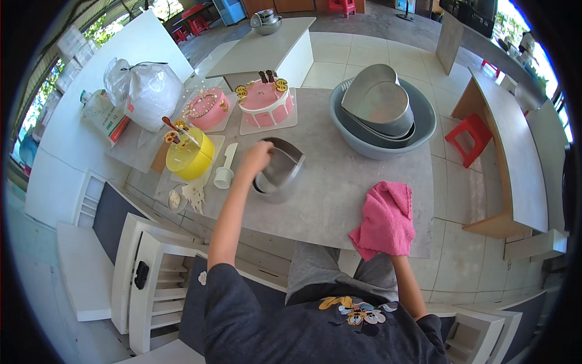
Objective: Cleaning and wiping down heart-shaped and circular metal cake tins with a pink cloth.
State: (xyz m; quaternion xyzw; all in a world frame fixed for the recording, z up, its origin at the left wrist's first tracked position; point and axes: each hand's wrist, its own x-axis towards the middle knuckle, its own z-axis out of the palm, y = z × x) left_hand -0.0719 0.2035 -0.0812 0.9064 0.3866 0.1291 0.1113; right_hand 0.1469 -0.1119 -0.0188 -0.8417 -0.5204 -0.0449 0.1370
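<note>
My left hand (pixel 257 158) grips the rim of a grey metal heart-shaped cake pan (pixel 282 165) near the middle of the table. The pan looks slightly blurred. At the table's front right, my right hand (pixel 394 256) holds a pink cloth (pixel 388 218), which covers most of its fingers. A blue-grey basin (pixel 429 127) stands at the far right of the table, with several nested heart-shaped metal pans (pixel 379 97) inside.
Left of the pan are a yellow cake (pixel 191 159), two pink cakes (pixel 265 109), a white scraper-like tool (pixel 227 167) and a small cream dish (pixel 177 199). White plastic bags (pixel 151 94) lie behind. White chairs (pixel 154 273) flank me; a red stool (pixel 471 138) stands right.
</note>
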